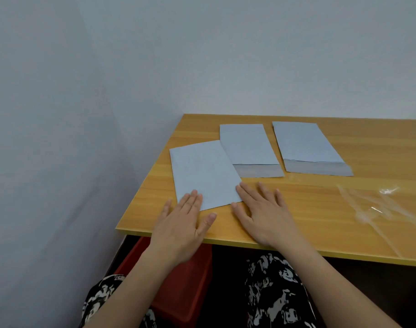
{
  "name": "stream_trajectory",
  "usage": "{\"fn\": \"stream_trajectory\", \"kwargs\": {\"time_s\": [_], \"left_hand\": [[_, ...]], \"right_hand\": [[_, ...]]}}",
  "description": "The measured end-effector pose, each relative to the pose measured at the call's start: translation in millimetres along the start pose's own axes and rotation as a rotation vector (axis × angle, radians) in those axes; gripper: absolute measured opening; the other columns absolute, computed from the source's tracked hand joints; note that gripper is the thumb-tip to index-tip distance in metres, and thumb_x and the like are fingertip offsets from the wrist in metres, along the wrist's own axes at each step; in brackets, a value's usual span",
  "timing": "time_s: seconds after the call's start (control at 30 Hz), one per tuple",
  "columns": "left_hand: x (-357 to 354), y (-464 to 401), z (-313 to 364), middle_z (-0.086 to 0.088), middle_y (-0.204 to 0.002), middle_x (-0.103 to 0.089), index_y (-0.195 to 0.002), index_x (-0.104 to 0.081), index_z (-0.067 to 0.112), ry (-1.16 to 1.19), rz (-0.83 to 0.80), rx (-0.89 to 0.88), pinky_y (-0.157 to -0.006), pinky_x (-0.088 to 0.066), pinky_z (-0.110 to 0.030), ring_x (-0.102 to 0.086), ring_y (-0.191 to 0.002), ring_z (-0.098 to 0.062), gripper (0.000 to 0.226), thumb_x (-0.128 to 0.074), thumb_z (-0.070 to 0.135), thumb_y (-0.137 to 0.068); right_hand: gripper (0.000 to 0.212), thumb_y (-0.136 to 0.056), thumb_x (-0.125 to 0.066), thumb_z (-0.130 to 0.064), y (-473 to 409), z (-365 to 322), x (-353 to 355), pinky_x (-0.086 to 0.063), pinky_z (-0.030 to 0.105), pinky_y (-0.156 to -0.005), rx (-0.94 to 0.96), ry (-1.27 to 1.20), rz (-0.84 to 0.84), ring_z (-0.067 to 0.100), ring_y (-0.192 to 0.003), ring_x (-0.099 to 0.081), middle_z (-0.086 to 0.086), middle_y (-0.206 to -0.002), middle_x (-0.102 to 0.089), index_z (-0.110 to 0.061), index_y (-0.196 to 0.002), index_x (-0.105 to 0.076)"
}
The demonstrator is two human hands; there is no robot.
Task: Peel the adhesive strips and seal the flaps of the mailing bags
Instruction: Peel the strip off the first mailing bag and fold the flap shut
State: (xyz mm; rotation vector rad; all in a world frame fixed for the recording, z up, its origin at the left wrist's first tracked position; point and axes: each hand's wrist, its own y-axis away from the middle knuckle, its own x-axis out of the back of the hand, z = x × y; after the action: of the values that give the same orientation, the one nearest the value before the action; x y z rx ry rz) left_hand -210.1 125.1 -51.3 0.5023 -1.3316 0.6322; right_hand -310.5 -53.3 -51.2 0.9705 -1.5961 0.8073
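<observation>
From the head view I log three pale blue mailing bags on the wooden table [320, 209]. Landmark: the near bag [203, 172], lying askew at the table's left front corner, flap not visible on its upper face. Left hand [183, 230] flat and spread, fingers straight, fingertips resting on the near bag's front-left corner, palm and thumb over the table edge. Right hand [266, 216] likewise flat and spread, index fingertip touching the near bag's front-right corner, remaining fingers on bare wood just right of it. Neither hand pinches anything. Behind and right of the near bag lies the middle bag [247, 145], its near-left edge tucked under the near bag's far corner, grey flap open toward me. Farther right of that, apart, the far-right bag [306, 144], flap also open. Well right of the near bag, clear peeled strips [377, 209] lie tangled on the wood. Below the table edge, under the near bag, a red bin [178, 280] beside patterned black-and-white clothing [278, 294].
</observation>
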Motion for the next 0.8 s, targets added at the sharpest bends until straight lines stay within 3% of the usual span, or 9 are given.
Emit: {"fn": "stream_trajectory", "kwargs": {"time_s": [0.2,0.37,0.47,0.57,0.7,0.8], "left_hand": [[7,6,-2,0.007,-0.159,0.007,-0.151,0.003,0.019,-0.085,-0.017,0.109,-0.118,0.009,-0.040,0.009,-0.145,-0.004,0.100,0.018,0.074,-0.069],[9,-1,-7,-0.003,-0.160,0.007,-0.151,0.003,0.012,-0.071,-0.014,0.256,-0.118,0.009,-0.046,0.012,-0.146,-0.015,0.106,0.017,0.076,-0.068],[7,-9,-4,0.004,-0.158,0.016,-0.151,0.005,0.023,-0.041,0.075,0.143,-0.118,0.007,-0.045,0.015,-0.145,-0.017,0.103,0.024,0.077,-0.066],[4,-10,20,0.008,-0.160,-0.001,-0.150,-0.014,0.028,0.015,0.074,-0.041,-0.120,0.000,-0.037,0.004,-0.146,-0.009,0.108,0.029,0.076,-0.063],[-2,-12,45,0.005,-0.159,-0.011,-0.149,-0.019,0.025,0.037,0.063,0.011,-0.119,-0.005,-0.036,-0.005,-0.147,-0.014,0.107,0.024,0.075,-0.065],[1,-24,38,0.007,-0.159,-0.011,-0.150,-0.018,0.025,0.023,0.034,0.087,-0.119,-0.006,-0.039,-0.005,-0.147,-0.015,0.089,0.008,0.072,-0.078]], "right_hand": [[0.069,-0.092,-0.011,-0.064,1,-5,3,0.008,0.048,-0.118,-0.027,0.072,0.021,0.014,-0.148,0.007,-0.017,-0.160,-0.006,-0.031,-0.153,-0.010],[0.086,-0.088,-0.012,-0.070,-4,-3,2,0.005,0.045,-0.119,-0.094,0.077,0.024,0.015,-0.148,0.008,-0.002,-0.162,-0.005,-0.014,-0.154,-0.008],[0.084,-0.090,-0.018,-0.068,-14,13,4,-0.002,0.042,-0.120,-0.131,-0.030,0.089,0.016,-0.148,0.005,0.002,-0.162,-0.003,-0.014,-0.153,-0.009],[0.074,-0.095,-0.025,-0.059,-37,31,11,-0.003,0.039,-0.120,-0.082,-0.034,0.110,0.017,-0.149,0.004,0.004,-0.162,-0.002,-0.017,-0.153,-0.010],[0.072,-0.094,-0.025,-0.060,-65,40,17,0.002,0.040,-0.121,-0.043,-0.026,0.081,0.013,-0.148,0.008,-0.002,-0.162,0.004,-0.023,-0.154,-0.009],[0.069,-0.093,-0.018,-0.063,-76,42,11,0.003,0.042,-0.120,-0.031,-0.015,0.046,0.009,-0.147,0.008,-0.009,-0.161,0.002,-0.030,-0.153,-0.008]]}}
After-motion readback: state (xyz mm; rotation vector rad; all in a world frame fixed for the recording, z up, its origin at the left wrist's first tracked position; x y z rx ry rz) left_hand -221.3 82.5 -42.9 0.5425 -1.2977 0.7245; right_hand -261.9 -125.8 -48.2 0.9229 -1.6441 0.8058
